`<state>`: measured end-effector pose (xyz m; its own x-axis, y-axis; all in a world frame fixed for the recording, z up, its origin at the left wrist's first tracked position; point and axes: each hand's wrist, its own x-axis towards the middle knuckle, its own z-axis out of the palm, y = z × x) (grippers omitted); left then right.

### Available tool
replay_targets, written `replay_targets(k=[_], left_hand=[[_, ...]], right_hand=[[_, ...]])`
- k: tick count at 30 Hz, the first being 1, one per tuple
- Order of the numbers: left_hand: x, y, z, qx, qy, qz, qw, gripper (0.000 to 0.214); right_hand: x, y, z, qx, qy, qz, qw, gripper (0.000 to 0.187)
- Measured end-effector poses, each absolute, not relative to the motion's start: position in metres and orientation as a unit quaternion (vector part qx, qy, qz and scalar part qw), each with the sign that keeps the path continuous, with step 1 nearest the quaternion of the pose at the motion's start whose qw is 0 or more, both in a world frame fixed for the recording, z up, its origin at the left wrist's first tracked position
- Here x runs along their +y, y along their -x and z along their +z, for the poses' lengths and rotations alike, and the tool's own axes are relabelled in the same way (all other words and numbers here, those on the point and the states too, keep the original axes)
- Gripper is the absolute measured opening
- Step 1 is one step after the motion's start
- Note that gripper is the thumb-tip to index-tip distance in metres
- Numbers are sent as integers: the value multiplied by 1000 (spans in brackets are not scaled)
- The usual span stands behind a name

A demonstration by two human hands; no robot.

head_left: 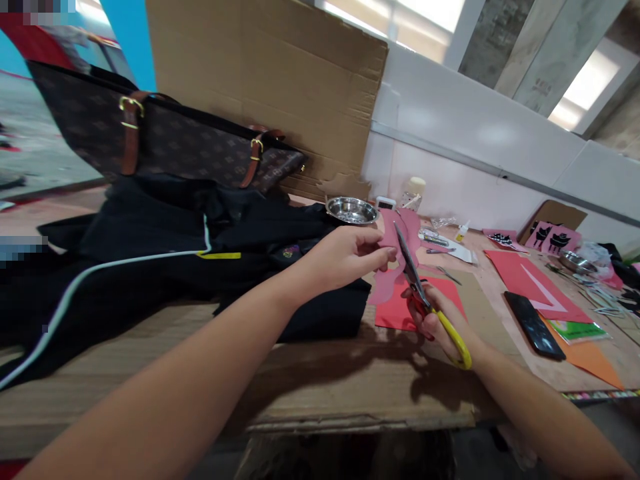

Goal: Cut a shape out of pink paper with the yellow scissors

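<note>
My left hand [350, 257] pinches a piece of pink paper [387, 280] and holds it up above the table. My right hand [440, 320] grips yellow-and-red-handled scissors [417, 283], whose blades point up and away and lie against the pink paper's right edge. Beneath both hands a red sheet [400, 310] lies flat on the cardboard-covered table [325, 380].
A black jacket [165, 260] and a brown patterned handbag [165, 137] lie left. A steel bowl [352, 211], a glue bottle [461, 231], more red and orange paper [537, 287], a black phone [534, 325] and paper cutouts [553, 238] lie right. A cardboard sheet [265, 73] leans on the wall.
</note>
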<state>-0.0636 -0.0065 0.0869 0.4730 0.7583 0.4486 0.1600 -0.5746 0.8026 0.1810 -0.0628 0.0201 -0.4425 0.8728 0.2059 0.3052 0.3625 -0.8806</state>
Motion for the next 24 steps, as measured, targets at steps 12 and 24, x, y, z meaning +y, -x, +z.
replay_targets(k=[12,24], left_hand=[[-6,63,87,289,-781,418,364,35],[-5,64,85,292,-779,418,365,36]], right_hand=[[-64,-179,22,-760,384,384,357,70],[-65,-177,22,-743,384,411,363,69]])
